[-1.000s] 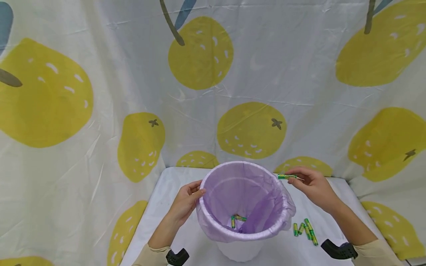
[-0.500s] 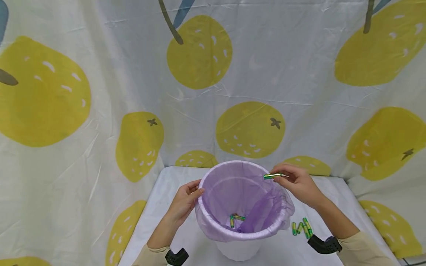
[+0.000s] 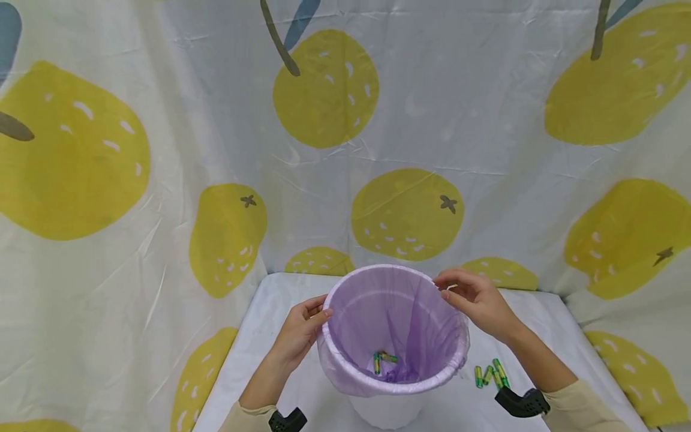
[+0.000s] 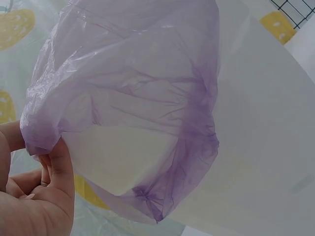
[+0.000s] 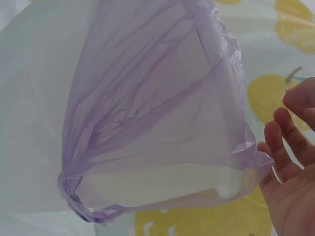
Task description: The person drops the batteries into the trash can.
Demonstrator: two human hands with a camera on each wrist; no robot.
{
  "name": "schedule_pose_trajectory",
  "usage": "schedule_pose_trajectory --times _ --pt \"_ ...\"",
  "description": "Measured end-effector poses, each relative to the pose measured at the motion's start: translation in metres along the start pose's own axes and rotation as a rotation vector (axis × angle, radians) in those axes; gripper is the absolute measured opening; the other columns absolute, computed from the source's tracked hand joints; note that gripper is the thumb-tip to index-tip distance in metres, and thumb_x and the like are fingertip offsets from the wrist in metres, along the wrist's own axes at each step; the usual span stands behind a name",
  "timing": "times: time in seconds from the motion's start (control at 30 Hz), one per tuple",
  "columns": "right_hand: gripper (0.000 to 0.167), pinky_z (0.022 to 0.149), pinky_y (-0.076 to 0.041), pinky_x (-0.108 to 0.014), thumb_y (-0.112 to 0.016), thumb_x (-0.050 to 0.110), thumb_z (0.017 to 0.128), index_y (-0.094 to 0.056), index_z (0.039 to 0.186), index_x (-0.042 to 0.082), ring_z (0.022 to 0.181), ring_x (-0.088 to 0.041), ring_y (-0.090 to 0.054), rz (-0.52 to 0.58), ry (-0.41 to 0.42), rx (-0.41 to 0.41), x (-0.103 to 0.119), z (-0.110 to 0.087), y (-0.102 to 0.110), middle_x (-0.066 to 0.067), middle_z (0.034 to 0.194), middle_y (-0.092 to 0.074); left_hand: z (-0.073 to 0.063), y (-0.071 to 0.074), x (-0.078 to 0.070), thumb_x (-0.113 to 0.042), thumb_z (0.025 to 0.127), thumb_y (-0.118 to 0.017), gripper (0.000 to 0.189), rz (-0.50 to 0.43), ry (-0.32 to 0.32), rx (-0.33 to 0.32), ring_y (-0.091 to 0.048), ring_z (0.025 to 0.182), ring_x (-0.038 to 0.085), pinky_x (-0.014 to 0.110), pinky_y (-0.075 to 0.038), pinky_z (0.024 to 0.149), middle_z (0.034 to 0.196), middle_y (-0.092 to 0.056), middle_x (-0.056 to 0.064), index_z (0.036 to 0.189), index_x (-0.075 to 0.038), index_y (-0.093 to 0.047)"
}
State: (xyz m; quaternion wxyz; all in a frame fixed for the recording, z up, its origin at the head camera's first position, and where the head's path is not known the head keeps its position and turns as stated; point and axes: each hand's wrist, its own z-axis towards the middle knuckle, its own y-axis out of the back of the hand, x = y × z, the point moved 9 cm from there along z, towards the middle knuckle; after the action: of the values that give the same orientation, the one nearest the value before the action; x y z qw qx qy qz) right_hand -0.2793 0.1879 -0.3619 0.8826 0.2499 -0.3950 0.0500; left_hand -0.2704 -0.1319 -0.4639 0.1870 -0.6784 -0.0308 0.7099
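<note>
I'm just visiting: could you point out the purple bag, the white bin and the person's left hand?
Purple bag point(image 3: 391, 324): head view, on its inner wall.
White bin point(image 3: 387, 411): head view, on its lower part below the bag.
Left hand point(image 3: 298, 329): head view, mid-hand.

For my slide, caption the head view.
Left hand grips a purple-lined bin, right hand by its rim; green batteries inside.
</note>
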Motion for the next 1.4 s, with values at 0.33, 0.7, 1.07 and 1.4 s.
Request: schedule_pose_trajectory --times 0.33,0.7,1.07,1.4 --pt "0.025 0.085 -0.055 -0.021 -0.061 -0.016 0.095 -0.064 0.12 -0.012 0.101 -0.023 -0.068 -0.033 -0.006 -0.025 0.003 -0.01 0.008 -0.019 0.112 -0.067 -0.001 -0.002 -0.002 0.004 0.1 -0.062 0.049 -0.003 -0.015 -0.003 -0.064 0.106 0.021 0.029 -0.056 0.091 0.12 -0.063 0.018 0.142 0.022 -0.043" --pt "0.022 0.087 -0.053 -0.018 -0.063 -0.012 0.096 -0.068 0.117 -0.005 0.103 -0.011 -0.067 -0.121 -0.085 -0.09 -0.005 -0.026 0.026 -0.006 0.112 -0.07 -0.002 -0.001 -0.001 0.003 0.1 -0.062 0.05 0.004 -0.016 -0.008 -0.064 0.104 0.02 0.028 -0.056 0.088 0.116 -0.063 0.016 0.142 0.022 -0.042" --pt "0.024 0.085 -0.054 -0.017 -0.065 -0.011 0.095 -0.068 0.118 -0.004 0.101 -0.005 -0.067 -0.138 -0.126 -0.129 -0.009 -0.042 0.04 0.005 0.111 -0.07 -0.004 0.001 -0.001 0.004 0.099 -0.062 0.05 -0.002 -0.002 -0.02 -0.063 0.103 0.02 0.026 -0.056 0.087 0.116 -0.063 0.017 0.141 0.022 -0.042" --pt "0.029 0.083 -0.051 -0.013 -0.072 -0.008 0.092 -0.069 0.119 -0.001 0.096 -0.005 -0.066 -0.234 -0.153 -0.17 -0.017 -0.055 0.051 0.006 0.108 -0.07 0.001 -0.001 -0.001 0.002 0.1 -0.062 0.05 0.023 0.013 -0.001 -0.062 0.106 0.022 0.027 -0.056 0.089 0.12 -0.061 0.018 0.143 0.021 -0.043"
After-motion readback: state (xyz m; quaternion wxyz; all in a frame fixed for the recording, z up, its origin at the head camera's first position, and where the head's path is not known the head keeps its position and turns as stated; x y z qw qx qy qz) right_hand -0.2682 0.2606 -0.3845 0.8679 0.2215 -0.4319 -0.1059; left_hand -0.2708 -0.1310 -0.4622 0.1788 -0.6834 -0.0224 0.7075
